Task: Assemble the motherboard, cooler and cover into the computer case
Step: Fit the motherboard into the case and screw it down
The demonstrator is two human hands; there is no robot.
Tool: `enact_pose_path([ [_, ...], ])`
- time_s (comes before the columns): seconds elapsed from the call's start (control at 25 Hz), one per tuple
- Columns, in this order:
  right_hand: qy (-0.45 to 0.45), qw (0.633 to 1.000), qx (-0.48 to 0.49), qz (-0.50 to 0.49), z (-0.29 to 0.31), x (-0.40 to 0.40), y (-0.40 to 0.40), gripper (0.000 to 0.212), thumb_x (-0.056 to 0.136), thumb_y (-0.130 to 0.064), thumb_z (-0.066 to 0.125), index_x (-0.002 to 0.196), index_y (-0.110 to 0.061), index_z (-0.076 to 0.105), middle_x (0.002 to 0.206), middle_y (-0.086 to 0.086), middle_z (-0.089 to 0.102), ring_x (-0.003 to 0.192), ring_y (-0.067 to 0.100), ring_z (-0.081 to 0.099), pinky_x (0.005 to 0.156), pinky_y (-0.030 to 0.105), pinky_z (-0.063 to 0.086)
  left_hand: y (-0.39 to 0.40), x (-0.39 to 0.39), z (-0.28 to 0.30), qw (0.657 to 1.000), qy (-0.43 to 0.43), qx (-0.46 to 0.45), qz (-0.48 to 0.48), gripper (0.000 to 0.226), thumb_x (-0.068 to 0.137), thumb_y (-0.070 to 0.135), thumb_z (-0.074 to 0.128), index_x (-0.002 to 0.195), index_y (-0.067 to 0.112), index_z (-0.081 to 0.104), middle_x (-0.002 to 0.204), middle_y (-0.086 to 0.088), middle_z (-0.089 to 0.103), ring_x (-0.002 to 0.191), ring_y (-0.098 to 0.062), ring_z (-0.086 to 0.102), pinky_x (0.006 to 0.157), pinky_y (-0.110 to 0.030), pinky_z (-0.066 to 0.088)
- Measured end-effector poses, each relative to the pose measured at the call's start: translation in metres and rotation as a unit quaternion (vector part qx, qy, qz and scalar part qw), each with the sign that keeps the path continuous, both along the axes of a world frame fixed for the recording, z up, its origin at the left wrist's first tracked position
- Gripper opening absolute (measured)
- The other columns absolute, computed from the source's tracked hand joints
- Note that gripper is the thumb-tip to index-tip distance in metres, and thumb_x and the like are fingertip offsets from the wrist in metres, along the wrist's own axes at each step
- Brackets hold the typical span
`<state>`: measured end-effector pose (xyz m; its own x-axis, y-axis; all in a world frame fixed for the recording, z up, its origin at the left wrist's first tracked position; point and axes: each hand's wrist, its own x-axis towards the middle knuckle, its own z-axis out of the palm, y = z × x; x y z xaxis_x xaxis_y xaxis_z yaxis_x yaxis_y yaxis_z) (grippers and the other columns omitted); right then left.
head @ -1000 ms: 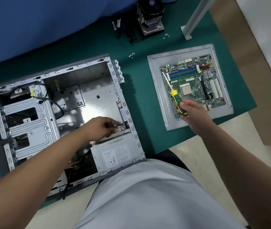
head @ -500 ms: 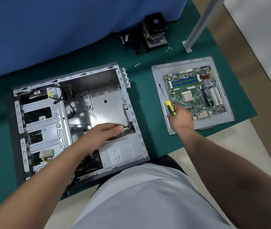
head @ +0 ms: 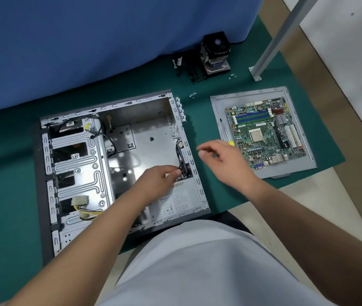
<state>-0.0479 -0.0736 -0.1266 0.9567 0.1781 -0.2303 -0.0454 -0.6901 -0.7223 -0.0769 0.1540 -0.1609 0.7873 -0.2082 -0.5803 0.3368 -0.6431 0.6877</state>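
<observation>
Single head-worn wide-angle view, looking steeply down and forward from above the green mat (head: pixel 199 129). Close enough to fill centre left with the open computer case (head: pixel 144 138); motherboard (head: pixel 264 133) at right, cooler (head: pixel 216 54) near top, torso along bottom edge.

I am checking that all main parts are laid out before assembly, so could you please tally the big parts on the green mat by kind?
Computer case: 1
Motherboard: 1
Cooler: 1
Cover panel, under the motherboard: 1
Screwdriver: 1
Total: 5
The small screws and black pieces near the cooler are too small to count.
</observation>
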Motion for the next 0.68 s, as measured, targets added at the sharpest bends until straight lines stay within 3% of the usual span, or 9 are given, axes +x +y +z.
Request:
enact_pose_path([
  [0.12,0.039,0.994,-0.027,0.097,0.014,-0.002,0.024,0.031,0.103,-0.032,0.057,0.132,-0.024,0.065,0.108,-0.011,0.056,0.095,0.005,0.060,0.088,0.017,0.045,-0.004,0.000,0.001,0.997,-0.053,0.035,-0.045,0.030,0.104,0.051,0.049,0.099,0.032,0.071,0.075,0.013,0.066,0.077,-0.015,0.060,0.064,-0.026,0.044],
  [0.28,0.032,0.979,-0.093,0.178,0.019,-0.001,0.038,0.031,0.100,-0.032,0.063,0.130,-0.023,0.067,0.113,-0.004,0.055,0.100,0.013,0.058,0.094,0.027,0.048,-0.003,-0.010,-0.002,0.994,-0.100,0.022,-0.034,0.024,0.102,0.057,0.048,0.104,0.040,0.065,0.077,0.018,0.067,0.078,-0.006,0.063,0.072,-0.029,0.051],
  [0.44,0.000,0.972,-0.114,0.207,0.020,-0.002,0.041,0.020,0.098,-0.030,0.065,0.114,-0.021,0.075,0.110,-0.002,0.061,0.101,0.017,0.060,0.093,0.036,0.051,0.001,-0.015,0.000,0.994,-0.094,-0.040,-0.032,0.009,0.098,0.053,0.060,0.099,0.057,0.067,0.082,0.026,0.070,0.079,0.010,0.063,0.067,-0.013,0.045],
  [0.52,-0.014,0.970,-0.124,0.207,0.021,-0.003,0.037,0.017,0.098,-0.026,0.065,0.111,-0.020,0.075,0.109,-0.001,0.065,0.100,0.018,0.062,0.092,0.038,0.051,0.004,-0.015,0.001,0.995,-0.076,-0.065,-0.006,0.006,0.095,0.053,0.065,0.093,0.052,0.070,0.086,0.028,0.071,0.081,0.011,0.063,0.067,-0.006,0.042],
  [0.68,-0.018,0.973,-0.126,0.194,0.024,-0.018,0.026,0.015,0.096,-0.019,0.065,0.110,-0.023,0.071,0.096,-0.012,0.059,0.083,0.010,0.059,0.083,0.036,0.054,0.005,-0.008,-0.007,0.999,-0.025,-0.025,0.010,0.019,0.100,0.028,0.062,0.113,0.032,0.074,0.113,0.014,0.072,0.100,-0.004,0.061,0.088,-0.021,0.042],
])
